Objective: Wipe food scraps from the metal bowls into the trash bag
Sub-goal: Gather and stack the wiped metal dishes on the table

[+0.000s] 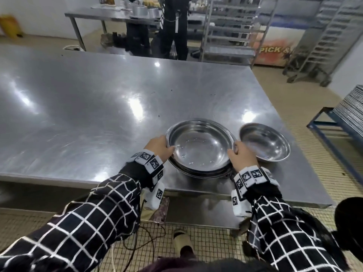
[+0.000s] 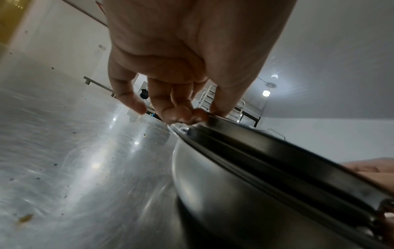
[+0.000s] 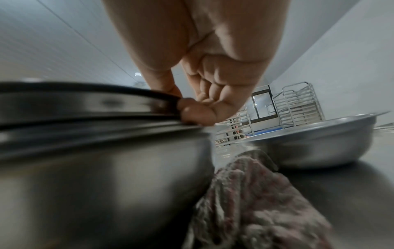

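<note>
A stack of metal bowls (image 1: 200,169) stands near the front right of the steel table (image 1: 78,114). My left hand (image 1: 160,146) pinches the left rim of the top bowl (image 1: 200,146), thumb inside and fingers under the rim (image 2: 277,151). On the opposite side my right hand (image 1: 241,154) grips the same bowl's right rim (image 3: 85,102). The wrist views show a gap between the top bowl and the lower bowls (image 2: 213,185). A single metal bowl (image 1: 264,142) sits just right of the stack. A mottled cloth (image 3: 255,193) lies on the table under my right wrist.
Small crumbs (image 2: 25,218) dot the table left of the stack. A person in black (image 1: 172,26) stands beyond the far edge. Tray racks (image 1: 227,26) fill the back right, a blue-framed stand (image 1: 337,122) is to the right, and a black rounded shape (image 1: 349,222) sits at lower right.
</note>
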Available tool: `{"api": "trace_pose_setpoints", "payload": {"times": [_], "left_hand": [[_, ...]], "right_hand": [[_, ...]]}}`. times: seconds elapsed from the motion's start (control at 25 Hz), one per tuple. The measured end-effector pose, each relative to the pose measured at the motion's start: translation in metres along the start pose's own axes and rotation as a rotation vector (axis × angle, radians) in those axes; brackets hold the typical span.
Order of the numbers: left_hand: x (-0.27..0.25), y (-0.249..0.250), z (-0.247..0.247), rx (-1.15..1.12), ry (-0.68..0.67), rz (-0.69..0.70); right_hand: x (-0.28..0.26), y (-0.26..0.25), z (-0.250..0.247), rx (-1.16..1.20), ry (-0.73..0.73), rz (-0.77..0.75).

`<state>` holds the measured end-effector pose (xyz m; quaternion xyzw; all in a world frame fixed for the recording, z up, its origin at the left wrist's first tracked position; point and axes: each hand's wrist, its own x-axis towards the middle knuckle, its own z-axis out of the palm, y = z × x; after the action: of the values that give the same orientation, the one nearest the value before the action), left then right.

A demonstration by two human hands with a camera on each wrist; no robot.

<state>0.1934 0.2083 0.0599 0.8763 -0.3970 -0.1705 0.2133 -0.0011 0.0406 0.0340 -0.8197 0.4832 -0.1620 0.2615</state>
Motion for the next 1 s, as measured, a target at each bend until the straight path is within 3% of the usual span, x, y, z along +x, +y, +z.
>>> {"api": "trace_pose_setpoints", "payload": {"times": [0.28,0.52,0.76,0.92,1.0], "left_hand": [[-0.01,0.002,0.011,0.194,-0.03,-0.02],[-0.031,0.043,0.011,0.035,-0.026,0.109],[-0.034,0.131,0.062,-0.071,-0.16,0.173],[-0.011,0.18,0.128,-0.168,-0.247,0.07],[0.005,0.2,0.159,-0.359,-0.233,-0.092]], "right_hand": [[-0.011,0.02,0.002,0.012,-0.005,-0.117],[-0.032,0.055,-0.012,0.292,0.209,-0.018],[-0.01,0.156,-0.058,0.25,0.277,0.193],[0.022,0.207,-0.085,0.314,0.15,0.328],[0.04,0.221,-0.093,0.384,0.033,0.371]]}}
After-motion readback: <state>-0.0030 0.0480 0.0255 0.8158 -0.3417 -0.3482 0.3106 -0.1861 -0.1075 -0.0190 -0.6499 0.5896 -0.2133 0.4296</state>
